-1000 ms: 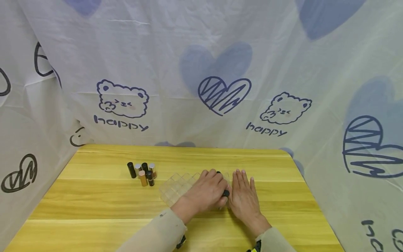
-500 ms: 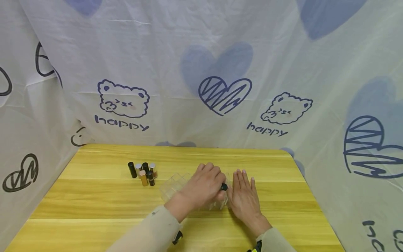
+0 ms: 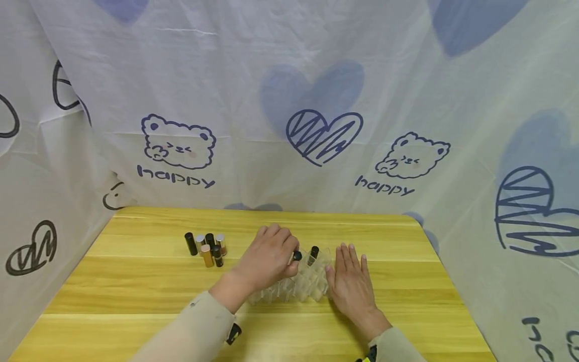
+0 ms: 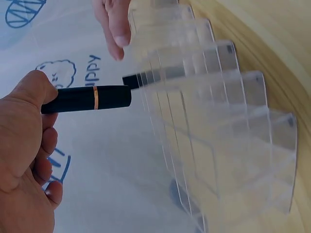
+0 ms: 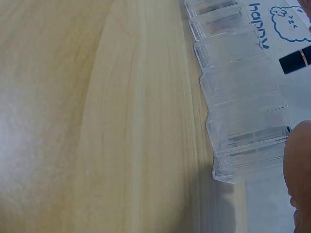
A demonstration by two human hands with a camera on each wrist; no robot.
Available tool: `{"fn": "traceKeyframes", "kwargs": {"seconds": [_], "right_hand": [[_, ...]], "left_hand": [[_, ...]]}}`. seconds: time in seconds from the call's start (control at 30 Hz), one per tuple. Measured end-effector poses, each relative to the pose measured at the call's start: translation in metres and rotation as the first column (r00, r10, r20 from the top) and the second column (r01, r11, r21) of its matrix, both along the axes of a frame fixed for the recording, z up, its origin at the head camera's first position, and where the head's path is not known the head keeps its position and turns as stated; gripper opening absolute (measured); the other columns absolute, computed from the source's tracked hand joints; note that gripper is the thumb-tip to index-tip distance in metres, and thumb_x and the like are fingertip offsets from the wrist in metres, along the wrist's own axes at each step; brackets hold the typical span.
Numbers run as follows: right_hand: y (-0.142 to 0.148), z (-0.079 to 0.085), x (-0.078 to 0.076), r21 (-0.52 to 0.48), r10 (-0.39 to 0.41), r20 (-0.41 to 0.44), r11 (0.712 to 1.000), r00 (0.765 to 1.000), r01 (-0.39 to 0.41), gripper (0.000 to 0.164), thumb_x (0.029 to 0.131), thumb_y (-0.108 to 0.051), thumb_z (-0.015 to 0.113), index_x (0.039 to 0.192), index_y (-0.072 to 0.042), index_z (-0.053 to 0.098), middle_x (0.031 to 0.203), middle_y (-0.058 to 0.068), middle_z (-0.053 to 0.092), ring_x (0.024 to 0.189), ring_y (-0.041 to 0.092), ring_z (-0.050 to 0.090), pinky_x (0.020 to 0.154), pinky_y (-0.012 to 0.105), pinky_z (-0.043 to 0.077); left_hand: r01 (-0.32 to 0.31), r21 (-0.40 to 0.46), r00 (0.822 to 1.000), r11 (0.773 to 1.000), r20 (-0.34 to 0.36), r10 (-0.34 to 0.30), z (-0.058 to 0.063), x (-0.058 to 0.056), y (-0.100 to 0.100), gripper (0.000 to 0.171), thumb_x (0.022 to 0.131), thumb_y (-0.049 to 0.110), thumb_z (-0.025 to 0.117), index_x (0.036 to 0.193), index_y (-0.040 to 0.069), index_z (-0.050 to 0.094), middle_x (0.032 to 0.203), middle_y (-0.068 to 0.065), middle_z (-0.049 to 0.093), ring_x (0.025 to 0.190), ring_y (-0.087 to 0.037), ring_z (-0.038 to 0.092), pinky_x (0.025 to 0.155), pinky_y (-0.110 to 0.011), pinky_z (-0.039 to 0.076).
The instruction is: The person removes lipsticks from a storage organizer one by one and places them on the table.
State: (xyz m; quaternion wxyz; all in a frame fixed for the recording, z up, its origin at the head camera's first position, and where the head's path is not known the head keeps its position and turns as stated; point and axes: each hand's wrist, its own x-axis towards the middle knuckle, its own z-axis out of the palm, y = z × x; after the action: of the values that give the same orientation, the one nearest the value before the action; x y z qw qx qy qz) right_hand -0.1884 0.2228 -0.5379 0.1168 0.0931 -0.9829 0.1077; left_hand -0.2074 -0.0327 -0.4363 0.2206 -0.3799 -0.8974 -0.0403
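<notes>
My left hand (image 3: 267, 259) pinches a black lipstick tube (image 4: 77, 99) with a thin gold band between thumb and fingers. In the left wrist view the tube is held apart from the clear plastic organizer (image 4: 228, 121), beside its open compartments. Another black lipstick (image 3: 313, 255) stands tilted in a far compartment toward the organizer's right end. My right hand (image 3: 352, 286) lies with fingers straight by that right end; whether it touches the plastic is unclear. The left forearm and hand hide the organizer's left part in the head view.
Several lipstick tubes stand grouped on the table's left side, among them a gold one (image 3: 206, 255) and a black one (image 3: 191, 244). The wood-grain table (image 3: 135, 296) ends at the back against a printed white cloth (image 3: 253, 166).
My left hand has moved left and toward the back with the lipstick, away from the organizer's right part. This uncovers the lipstick standing there. My right hand has stayed in place.
</notes>
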Motion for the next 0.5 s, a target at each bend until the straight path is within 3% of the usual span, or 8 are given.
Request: {"fn": "traceKeyframes", "kwargs": {"seconds": [0.5], "right_hand": [[0.000,-0.001,0.000,-0.008,0.006,-0.012,1.000,1.000,-0.006,0.064,0.113,-0.037,0.043,0.159,0.007,0.035,0.168,0.024,0.032,0.159,0.041,0.024,0.126,0.064,0.018]], "left_hand": [[-0.079,0.028,0.996,0.997,0.047,0.077,0.000,-0.004,-0.047,0.027,0.095,0.035,0.075,0.108,0.013,0.067,0.101,0.000,0.061,0.091,-0.021,0.044,0.079,-0.035,0.033]]}}
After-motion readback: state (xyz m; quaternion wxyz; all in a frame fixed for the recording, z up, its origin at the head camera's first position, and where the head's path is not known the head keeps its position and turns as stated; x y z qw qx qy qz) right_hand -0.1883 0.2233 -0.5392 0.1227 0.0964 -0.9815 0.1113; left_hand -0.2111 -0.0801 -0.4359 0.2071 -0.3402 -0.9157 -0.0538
